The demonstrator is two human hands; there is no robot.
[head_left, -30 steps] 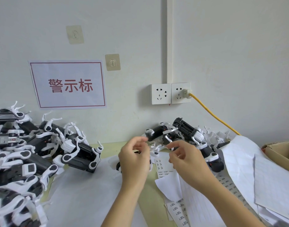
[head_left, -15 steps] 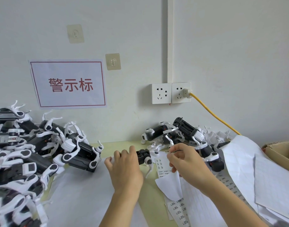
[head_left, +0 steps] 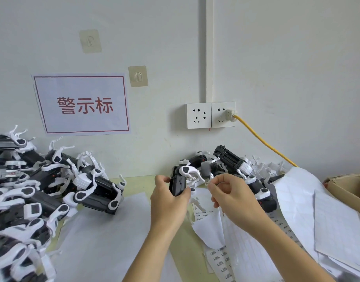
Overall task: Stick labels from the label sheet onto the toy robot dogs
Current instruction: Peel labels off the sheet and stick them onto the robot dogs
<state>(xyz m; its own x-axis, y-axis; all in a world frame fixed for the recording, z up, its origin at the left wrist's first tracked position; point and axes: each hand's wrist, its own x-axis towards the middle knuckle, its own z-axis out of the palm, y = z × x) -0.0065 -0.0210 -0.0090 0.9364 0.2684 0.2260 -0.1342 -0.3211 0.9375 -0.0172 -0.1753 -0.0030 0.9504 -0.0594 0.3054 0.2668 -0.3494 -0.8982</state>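
Your left hand has a closed grip round a toy robot dog, fingers curled on its black body, its white legs sticking out toward your right hand. Right-hand grip: thumb and forefinger pinch a small label, held just beside the dog's legs; whether it touches them can't be told. Label sheet lies on the bench below your right hand, one corner curled up. Heap of dogs sits well left of the held dog; a smaller pile lies behind it, against the wall. Wall sign hangs above the left heap. Cardboard box at far right.
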